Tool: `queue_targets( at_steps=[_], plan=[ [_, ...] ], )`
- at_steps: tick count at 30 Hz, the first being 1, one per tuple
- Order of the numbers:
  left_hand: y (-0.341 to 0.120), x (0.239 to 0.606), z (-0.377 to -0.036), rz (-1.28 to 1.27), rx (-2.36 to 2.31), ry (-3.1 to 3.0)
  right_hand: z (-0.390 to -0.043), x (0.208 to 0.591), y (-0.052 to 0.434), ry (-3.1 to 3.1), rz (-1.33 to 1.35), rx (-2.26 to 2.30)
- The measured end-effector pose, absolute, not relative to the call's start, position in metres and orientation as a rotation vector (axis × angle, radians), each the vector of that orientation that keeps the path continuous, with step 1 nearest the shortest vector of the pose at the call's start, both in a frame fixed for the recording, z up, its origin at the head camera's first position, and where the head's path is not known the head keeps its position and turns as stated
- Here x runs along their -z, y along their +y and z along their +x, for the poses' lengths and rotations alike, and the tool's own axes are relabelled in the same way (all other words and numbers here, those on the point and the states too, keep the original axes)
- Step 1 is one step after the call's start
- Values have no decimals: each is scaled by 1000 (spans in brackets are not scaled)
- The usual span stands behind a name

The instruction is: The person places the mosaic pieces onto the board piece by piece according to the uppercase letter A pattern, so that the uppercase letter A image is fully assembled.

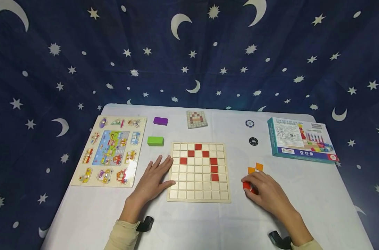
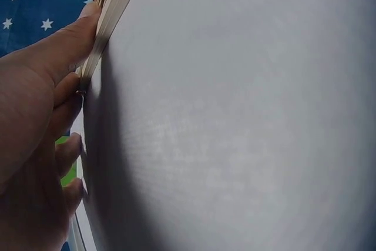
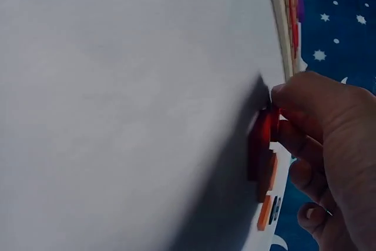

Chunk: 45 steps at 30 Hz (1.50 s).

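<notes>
Touching the board (image 1: 191, 186), the left hand (image 1: 154, 178), fingers outstretched, could nudge it by pressing; the right hand (image 1: 266, 191) pinches a red tile (image 1: 246, 185), which a loose grip might drop near orange tiles (image 1: 259, 167) just beyond.

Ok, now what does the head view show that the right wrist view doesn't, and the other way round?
Only the head view: the left hand at the grid board, the full layout of red squares on that board, and the vehicle puzzle.

Only the right wrist view: the curled lower fingers of the right hand, mostly hidden from the head camera, and the grid board seen edge-on.

Both: the right hand at the loose red tiles, the orange tiles, the grid board, and the green block.
</notes>
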<state>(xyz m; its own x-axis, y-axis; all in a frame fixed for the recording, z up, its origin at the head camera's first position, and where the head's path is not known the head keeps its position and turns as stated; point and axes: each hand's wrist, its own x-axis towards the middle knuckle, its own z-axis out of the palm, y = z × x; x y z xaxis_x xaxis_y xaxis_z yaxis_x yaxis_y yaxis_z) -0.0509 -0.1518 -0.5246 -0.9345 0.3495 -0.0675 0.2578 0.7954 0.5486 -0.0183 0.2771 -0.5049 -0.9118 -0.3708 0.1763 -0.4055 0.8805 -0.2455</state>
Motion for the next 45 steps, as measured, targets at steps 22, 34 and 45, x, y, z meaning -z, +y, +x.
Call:
queue_targets(
  at_steps=[22,34,45],
  plan=[
    [-152,525,-50,462,-809,2811,-86,505,115,-2880,794,-740],
    [-153,527,-50,491,-814,2831,-92,513,75,-2877,962,-686],
    [-151,525,-52,488,-812,2820,-91,516,77,-2889,873,-666]
  ],
)
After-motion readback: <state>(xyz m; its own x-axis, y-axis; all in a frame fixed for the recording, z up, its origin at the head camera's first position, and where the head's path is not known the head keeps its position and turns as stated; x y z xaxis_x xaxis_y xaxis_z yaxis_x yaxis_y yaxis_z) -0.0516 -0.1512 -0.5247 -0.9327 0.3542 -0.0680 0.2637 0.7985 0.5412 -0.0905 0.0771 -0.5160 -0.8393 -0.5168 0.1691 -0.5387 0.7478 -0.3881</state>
